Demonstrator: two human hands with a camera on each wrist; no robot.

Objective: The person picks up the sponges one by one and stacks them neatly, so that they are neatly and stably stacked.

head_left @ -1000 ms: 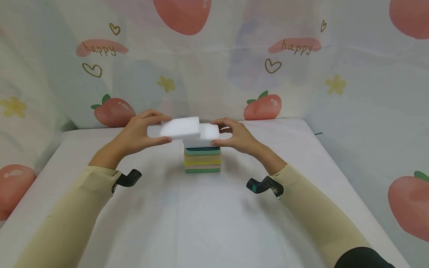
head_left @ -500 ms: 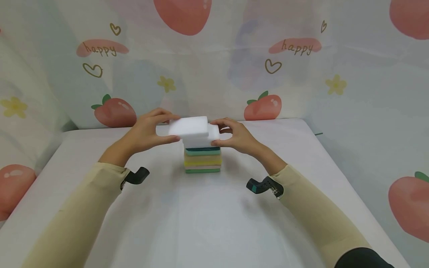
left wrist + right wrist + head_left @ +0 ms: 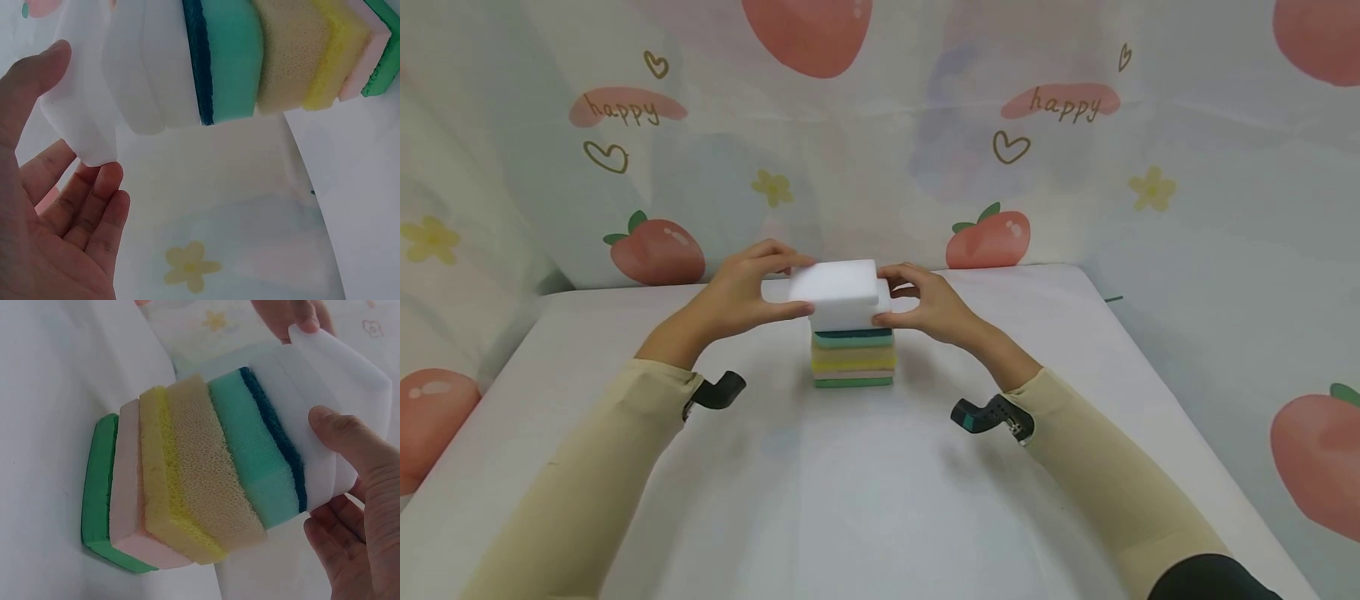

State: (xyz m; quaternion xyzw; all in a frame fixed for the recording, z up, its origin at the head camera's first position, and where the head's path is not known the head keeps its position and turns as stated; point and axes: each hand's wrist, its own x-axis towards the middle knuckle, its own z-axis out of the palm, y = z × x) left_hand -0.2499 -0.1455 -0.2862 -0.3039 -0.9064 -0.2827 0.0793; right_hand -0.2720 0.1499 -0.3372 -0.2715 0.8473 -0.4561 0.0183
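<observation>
A stack of sponges (image 3: 853, 353) stands upright on the white table. From the bottom it runs green, pink, yellow, beige, then a teal sponge (image 3: 250, 447) with a dark blue scouring face, topped by white sponge layers (image 3: 281, 394). My left hand (image 3: 747, 287) pinches another white sponge (image 3: 84, 94) between thumb and fingers, over the top of the stack and shifted slightly left of it. My right hand (image 3: 934, 304) grips the right end of the white layers, thumb in front and fingers behind. In the head view, the held sponge hides much of those layers.
The white-covered table (image 3: 865, 483) stretches in front of the stack. A printed curtain (image 3: 865, 167) with peaches and flowers hangs close behind it and along the sides. Black wrist-camera mounts (image 3: 718, 390) jut from both sleeves.
My left hand has moved right with its white sponge, which now covers more of the white layers beneath. My right hand has stayed in place on the stack.
</observation>
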